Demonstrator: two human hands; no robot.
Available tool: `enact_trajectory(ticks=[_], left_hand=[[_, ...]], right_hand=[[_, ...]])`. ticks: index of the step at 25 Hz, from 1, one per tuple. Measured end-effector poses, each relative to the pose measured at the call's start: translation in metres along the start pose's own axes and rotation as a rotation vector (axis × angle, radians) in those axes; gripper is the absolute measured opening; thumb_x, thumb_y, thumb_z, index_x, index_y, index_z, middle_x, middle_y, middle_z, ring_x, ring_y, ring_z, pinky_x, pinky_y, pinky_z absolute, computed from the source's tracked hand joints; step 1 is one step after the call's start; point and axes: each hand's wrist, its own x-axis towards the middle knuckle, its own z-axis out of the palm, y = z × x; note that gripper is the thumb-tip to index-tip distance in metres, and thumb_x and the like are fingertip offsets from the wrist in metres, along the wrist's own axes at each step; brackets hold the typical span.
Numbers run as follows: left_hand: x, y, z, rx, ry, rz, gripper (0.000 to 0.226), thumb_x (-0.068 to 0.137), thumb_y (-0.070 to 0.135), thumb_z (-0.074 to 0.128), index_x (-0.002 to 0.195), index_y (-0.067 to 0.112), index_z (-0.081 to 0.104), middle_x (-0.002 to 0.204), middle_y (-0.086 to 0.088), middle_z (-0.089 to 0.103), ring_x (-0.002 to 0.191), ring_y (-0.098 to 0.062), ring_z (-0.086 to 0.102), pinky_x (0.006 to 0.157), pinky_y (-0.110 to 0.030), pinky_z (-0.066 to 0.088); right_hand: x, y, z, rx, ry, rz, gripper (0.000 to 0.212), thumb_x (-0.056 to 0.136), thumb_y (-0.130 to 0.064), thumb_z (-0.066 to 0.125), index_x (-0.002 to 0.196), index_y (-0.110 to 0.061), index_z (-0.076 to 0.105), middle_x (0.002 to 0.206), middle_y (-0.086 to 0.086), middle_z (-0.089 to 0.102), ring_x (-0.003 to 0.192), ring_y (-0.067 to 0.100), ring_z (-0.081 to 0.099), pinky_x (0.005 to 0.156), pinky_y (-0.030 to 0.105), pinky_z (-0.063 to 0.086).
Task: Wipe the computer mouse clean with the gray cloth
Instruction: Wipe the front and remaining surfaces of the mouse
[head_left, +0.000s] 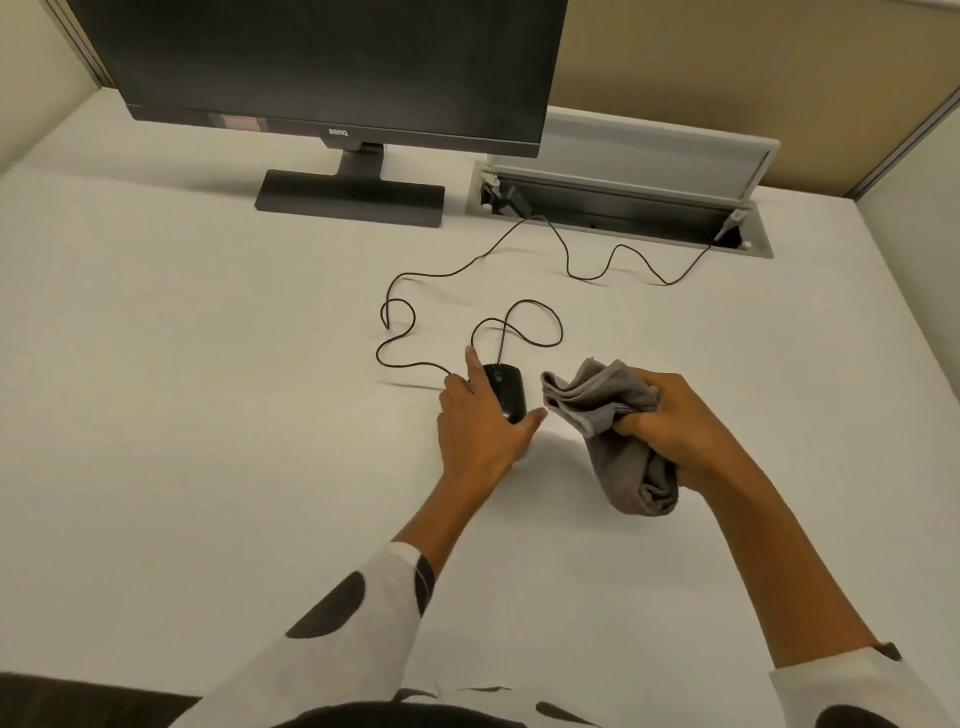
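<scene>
A black wired computer mouse (505, 391) lies on the white desk near the middle. My left hand (480, 421) rests over its near left side, index finger stretched along its left edge and thumb at its near end, covering part of it. My right hand (670, 415) sits just right of the mouse, closed around a bunched gray cloth (602, 400). One end of the cloth sticks out toward the mouse without touching it. The other end hangs below my fist onto the desk.
The mouse's black cable (467, 291) loops across the desk to an open cable tray (618, 208) at the back right. A black monitor (322, 67) on its stand (350, 197) is at the back. Beige partition walls enclose the desk.
</scene>
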Motion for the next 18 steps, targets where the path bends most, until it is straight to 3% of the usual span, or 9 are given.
enact_trajectory(ticks=[4, 7, 10, 12, 14, 18], left_hand=[[0.006, 0.009, 0.016, 0.190, 0.050, -0.059, 0.113, 0.073, 0.054, 0.066, 0.146, 0.011, -0.008, 0.135, -0.018, 0.036, 0.120, -0.032, 0.039, 0.091, -0.042, 0.041], [0.008, 0.007, 0.017, 0.128, 0.056, -0.067, 0.113, 0.073, 0.050, 0.070, 0.146, 0.011, -0.006, 0.136, -0.017, 0.036, 0.120, -0.031, 0.039, 0.092, -0.041, 0.042], [0.002, -0.003, 0.013, -0.074, 0.027, -0.064, 0.125, 0.062, 0.049, 0.079, 0.146, 0.013, -0.006, 0.137, -0.015, 0.032, 0.122, -0.029, 0.035, 0.098, -0.037, 0.039], [-0.003, -0.008, 0.012, -0.136, 0.018, -0.055, 0.125, 0.062, 0.044, 0.081, 0.146, 0.016, -0.006, 0.137, -0.014, 0.032, 0.122, -0.029, 0.035, 0.099, -0.037, 0.037], [-0.004, -0.011, 0.013, -0.133, 0.038, -0.057, 0.119, 0.066, 0.039, 0.080, 0.147, 0.016, -0.004, 0.135, -0.014, 0.035, 0.120, -0.029, 0.037, 0.098, -0.036, 0.038], [-0.003, -0.008, 0.013, -0.116, 0.070, -0.083, 0.112, 0.071, 0.033, 0.077, 0.147, 0.013, -0.002, 0.133, -0.015, 0.037, 0.114, -0.031, 0.039, 0.094, -0.037, 0.038]], right_hand=[[0.008, 0.005, -0.008, 0.072, 0.025, 0.044, 0.049, 0.073, 0.011, 0.058, 0.073, -0.037, 0.069, 0.061, -0.017, 0.070, 0.062, 0.000, 0.066, 0.052, 0.009, 0.048], [0.016, -0.003, -0.005, 0.053, 0.064, 0.033, 0.045, 0.073, 0.010, 0.058, 0.079, -0.034, 0.068, 0.071, -0.007, 0.071, 0.070, 0.008, 0.065, 0.062, 0.019, 0.051], [0.036, -0.018, 0.004, -0.111, 0.093, -0.054, 0.041, 0.071, 0.008, 0.055, 0.091, -0.024, 0.069, 0.086, 0.008, 0.071, 0.082, 0.022, 0.064, 0.073, 0.033, 0.050], [0.056, -0.030, 0.015, -0.283, 0.072, -0.130, 0.043, 0.071, 0.008, 0.054, 0.098, -0.022, 0.068, 0.095, 0.009, 0.072, 0.087, 0.024, 0.063, 0.075, 0.031, 0.050], [0.074, -0.041, 0.031, -0.432, 0.012, -0.158, 0.045, 0.074, 0.005, 0.054, 0.104, -0.026, 0.066, 0.105, 0.007, 0.070, 0.093, 0.026, 0.061, 0.082, 0.038, 0.051], [0.089, -0.043, 0.064, -0.622, -0.072, -0.039, 0.044, 0.073, -0.002, 0.052, 0.109, -0.025, 0.061, 0.108, 0.011, 0.064, 0.099, 0.036, 0.058, 0.087, 0.050, 0.049]])
